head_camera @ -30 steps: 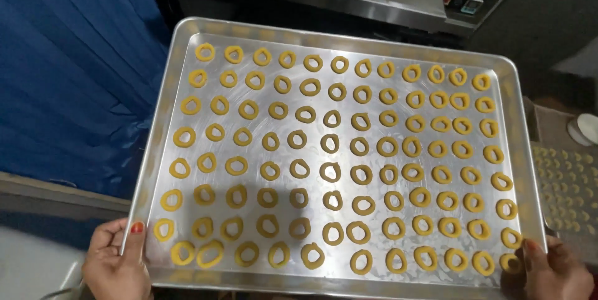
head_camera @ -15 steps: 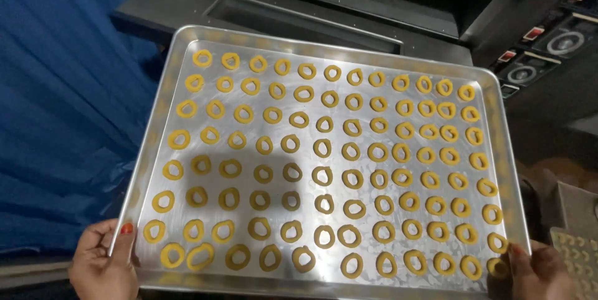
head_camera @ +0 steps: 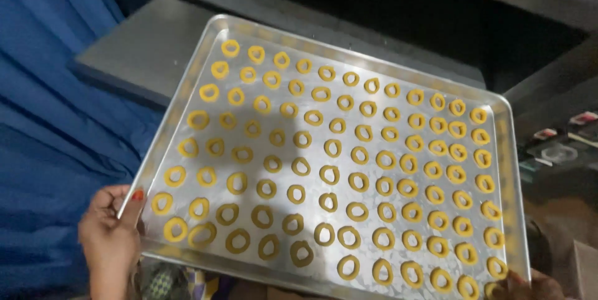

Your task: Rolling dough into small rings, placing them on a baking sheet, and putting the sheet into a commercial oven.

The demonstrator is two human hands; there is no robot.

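A large shiny metal baking tray fills the head view, tilted with its far edge toward a dark oven opening. Several rows of small yellow dough rings lie on it. My left hand grips the tray's near left corner, thumb with red nail on the rim. My right hand holds the near right corner, mostly cut off by the frame's bottom edge.
A blue curtain hangs along the left. The oven's open door forms a grey ledge under the tray's far left corner. A control panel with knobs sits at the right.
The tray has moved forward and up toward the oven opening, which now fills the top of the view. Both hands keep their hold on the near corners.
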